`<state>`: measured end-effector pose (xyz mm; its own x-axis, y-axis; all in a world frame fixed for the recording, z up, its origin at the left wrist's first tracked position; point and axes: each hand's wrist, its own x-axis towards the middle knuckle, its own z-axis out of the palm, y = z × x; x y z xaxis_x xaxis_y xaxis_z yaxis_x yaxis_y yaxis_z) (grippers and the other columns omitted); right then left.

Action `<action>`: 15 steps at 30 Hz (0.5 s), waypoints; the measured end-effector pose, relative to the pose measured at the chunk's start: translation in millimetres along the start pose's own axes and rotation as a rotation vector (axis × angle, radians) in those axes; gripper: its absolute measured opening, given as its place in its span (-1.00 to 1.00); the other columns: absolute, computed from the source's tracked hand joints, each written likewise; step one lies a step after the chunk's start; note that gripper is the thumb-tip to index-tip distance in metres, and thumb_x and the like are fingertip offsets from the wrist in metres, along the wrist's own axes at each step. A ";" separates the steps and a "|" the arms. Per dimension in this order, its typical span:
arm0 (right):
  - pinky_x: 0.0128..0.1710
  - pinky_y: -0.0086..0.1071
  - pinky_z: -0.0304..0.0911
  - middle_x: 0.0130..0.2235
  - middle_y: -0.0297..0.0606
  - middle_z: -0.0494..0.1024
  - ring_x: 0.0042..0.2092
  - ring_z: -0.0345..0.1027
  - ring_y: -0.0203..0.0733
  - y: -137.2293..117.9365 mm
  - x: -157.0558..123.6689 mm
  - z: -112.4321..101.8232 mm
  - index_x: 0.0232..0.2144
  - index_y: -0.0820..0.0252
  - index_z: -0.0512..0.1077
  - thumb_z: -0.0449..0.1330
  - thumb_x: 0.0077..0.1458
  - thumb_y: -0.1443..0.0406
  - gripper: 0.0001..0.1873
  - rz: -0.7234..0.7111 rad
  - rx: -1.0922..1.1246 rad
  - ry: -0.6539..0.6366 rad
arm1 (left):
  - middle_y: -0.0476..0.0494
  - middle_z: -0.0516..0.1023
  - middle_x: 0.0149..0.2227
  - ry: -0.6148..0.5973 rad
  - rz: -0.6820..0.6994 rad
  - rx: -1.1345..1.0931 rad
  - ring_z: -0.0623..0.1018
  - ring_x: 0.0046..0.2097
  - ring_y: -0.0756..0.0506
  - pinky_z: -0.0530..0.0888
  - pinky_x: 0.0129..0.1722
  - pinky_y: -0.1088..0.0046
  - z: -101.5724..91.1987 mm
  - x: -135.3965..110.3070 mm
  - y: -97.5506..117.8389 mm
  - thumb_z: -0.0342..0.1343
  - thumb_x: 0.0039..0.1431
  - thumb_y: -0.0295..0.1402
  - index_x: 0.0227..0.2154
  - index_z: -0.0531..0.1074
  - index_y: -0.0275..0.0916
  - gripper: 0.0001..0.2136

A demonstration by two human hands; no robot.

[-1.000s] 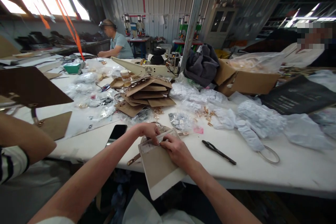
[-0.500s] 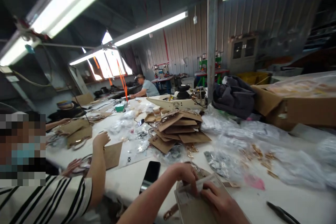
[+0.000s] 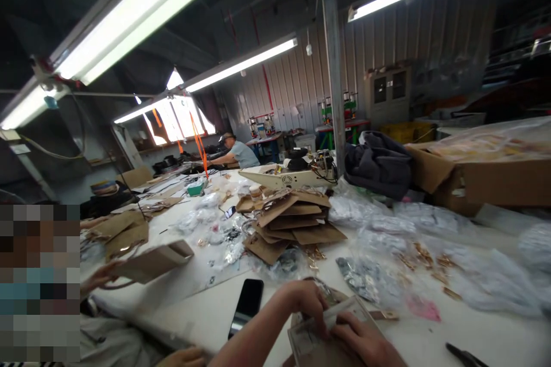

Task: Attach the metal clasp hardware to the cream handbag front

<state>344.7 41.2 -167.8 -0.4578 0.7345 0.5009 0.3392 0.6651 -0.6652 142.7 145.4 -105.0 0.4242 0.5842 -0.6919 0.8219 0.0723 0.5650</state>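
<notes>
At the table's near edge, a beige bag [image 3: 307, 339] with a pale lining lies between my hands. My left hand [image 3: 310, 303] reaches over its far side with curled fingers, the tips pressed on the lining near the opening. My right hand [image 3: 359, 337] lies over the near part, its bent fingers gripping the bag close to the left fingertips. Any small part pinched between the fingers is hidden. A tan strap end with metal on it [image 3: 384, 315] sticks out to the right of the bag.
Left of my arm lies a black phone [image 3: 247, 305]. Brown bag pieces [image 3: 297, 215] are stacked ahead. Plastic bags of metal parts [image 3: 365, 278] and gold hardware [image 3: 424, 255] spread rightward. A dark-handled tool [image 3: 465, 354] lies front right. A co-worker's hand [image 3: 101, 276] holds a brown bag [image 3: 150, 264].
The co-worker on the left has lifted and turned a brown bag and drawn the raised arm back. My hands keep nearly the same hold. The view has shifted slightly.
</notes>
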 end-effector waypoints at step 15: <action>-0.06 -0.16 0.39 -0.07 -0.14 0.56 -0.02 0.51 0.07 40.7 -105.8 -168.7 -0.08 0.13 0.53 0.35 0.32 0.03 -0.68 0.688 -0.742 -0.073 | 0.03 0.50 -0.53 -0.019 0.084 -0.017 0.44 -0.41 -0.08 0.30 -0.44 0.45 2.9 5.8 -13.1 0.39 -0.42 -0.34 -0.54 0.60 -0.23 -0.77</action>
<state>545.6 13.3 -154.5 -0.0116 0.9961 0.0871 0.9617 0.0350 -0.2720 135.5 145.4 -117.7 0.4992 0.5731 -0.6500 0.7765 0.0370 0.6290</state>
